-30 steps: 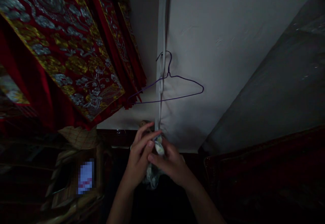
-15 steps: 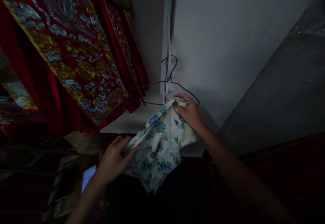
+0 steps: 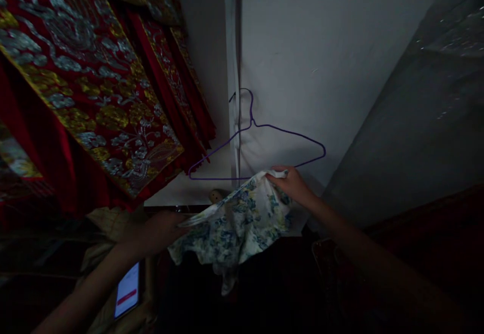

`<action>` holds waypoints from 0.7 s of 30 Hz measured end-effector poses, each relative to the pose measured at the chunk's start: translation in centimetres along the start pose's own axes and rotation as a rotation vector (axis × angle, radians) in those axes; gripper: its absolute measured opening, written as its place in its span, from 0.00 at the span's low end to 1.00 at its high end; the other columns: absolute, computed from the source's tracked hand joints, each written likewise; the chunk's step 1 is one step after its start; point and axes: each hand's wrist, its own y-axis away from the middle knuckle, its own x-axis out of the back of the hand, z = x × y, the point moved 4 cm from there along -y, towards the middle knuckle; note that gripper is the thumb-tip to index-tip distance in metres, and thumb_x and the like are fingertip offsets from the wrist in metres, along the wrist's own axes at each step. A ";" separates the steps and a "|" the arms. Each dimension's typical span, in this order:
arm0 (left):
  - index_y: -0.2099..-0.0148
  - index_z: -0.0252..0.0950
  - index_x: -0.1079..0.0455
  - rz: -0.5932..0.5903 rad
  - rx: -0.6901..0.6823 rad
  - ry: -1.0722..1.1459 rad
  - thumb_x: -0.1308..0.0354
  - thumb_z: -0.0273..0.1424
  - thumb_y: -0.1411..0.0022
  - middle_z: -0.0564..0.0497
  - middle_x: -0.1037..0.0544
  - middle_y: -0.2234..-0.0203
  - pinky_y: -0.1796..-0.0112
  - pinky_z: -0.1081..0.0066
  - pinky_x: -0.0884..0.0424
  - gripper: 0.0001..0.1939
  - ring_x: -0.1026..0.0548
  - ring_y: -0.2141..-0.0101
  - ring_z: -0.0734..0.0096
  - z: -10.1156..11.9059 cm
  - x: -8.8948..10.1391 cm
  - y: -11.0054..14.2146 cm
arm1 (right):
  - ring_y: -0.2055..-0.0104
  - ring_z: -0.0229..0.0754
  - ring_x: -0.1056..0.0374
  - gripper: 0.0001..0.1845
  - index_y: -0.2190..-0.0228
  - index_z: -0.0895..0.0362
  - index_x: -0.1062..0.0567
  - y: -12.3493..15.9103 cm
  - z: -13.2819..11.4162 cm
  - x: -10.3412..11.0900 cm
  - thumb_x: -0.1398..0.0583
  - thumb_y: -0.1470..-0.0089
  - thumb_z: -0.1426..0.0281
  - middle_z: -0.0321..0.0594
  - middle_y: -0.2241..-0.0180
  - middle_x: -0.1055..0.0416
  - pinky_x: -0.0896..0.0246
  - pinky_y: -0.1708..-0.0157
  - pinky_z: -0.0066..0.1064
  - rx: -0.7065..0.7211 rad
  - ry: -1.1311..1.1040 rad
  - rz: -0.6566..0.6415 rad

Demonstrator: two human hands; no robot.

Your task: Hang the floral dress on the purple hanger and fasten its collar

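Observation:
A white garment with a blue and yellow floral print (image 3: 242, 218) is stretched between my two hands. My right hand (image 3: 293, 182) pinches its upper edge near the right end. My left hand (image 3: 170, 220), dark and partly blurred, grips the left end of that edge. Just above the cloth, a purple wire hanger (image 3: 287, 130) hangs by its hook from a white cord or strip (image 3: 234, 71) along the wall. The cloth's top edge overlaps part of the hanger's bottom bar. The garment's exact kind is hard to make out in its folds.
Red cloth hangings embroidered in gold and silver (image 3: 94, 87) fill the upper left. A pale wall (image 3: 302, 61) stands ahead. A lit phone (image 3: 128, 291) lies at the lower left. A greyish plastic-like sheet (image 3: 423, 107) covers the right side.
Both hands have moved lower and the garment's edge is spread wider, with my left hand now closed on it. The hanger has turned to face me more fully. The view has shifted slightly.

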 end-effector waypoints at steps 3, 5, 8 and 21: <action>0.49 0.40 0.23 0.205 -0.139 -0.029 0.49 0.32 0.35 0.47 0.22 0.44 0.39 0.62 0.36 0.17 0.27 0.42 0.58 1.2 4.0 -1.7 | 0.72 0.45 0.29 0.18 0.71 0.58 0.19 1.2 -1.3 1.3 0.33 0.58 0.55 0.42 0.74 0.23 0.36 0.73 0.33 0.028 0.046 -0.029; 0.51 0.36 0.23 0.319 -0.235 -0.015 0.50 0.32 0.35 0.45 0.30 0.36 0.34 0.60 0.44 0.16 0.36 0.35 0.57 2.4 6.5 -2.4 | 0.74 0.44 0.31 0.18 0.74 0.57 0.20 2.1 -2.4 1.5 0.35 0.54 0.54 0.41 0.76 0.25 0.38 0.75 0.32 0.091 0.062 -0.071; 0.57 0.35 0.26 0.440 -0.312 0.136 0.52 0.35 0.32 0.43 0.42 0.29 0.33 0.59 0.46 0.15 0.44 0.31 0.53 4.6 9.1 -3.3 | 0.73 0.43 0.32 0.15 0.74 0.56 0.21 3.5 -3.8 1.1 0.37 0.50 0.57 0.40 0.75 0.26 0.39 0.73 0.32 0.185 0.024 -0.152; 0.48 0.33 0.23 0.471 -0.296 0.411 0.47 0.23 0.48 0.45 0.17 0.58 0.48 0.58 0.26 0.25 0.20 0.55 0.58 5.4 11.8 -8.7 | 0.76 0.40 0.35 0.48 0.34 0.51 0.39 5.4 -6.2 8.6 0.31 0.55 0.73 0.36 0.71 0.24 0.42 0.76 0.32 0.262 0.195 0.212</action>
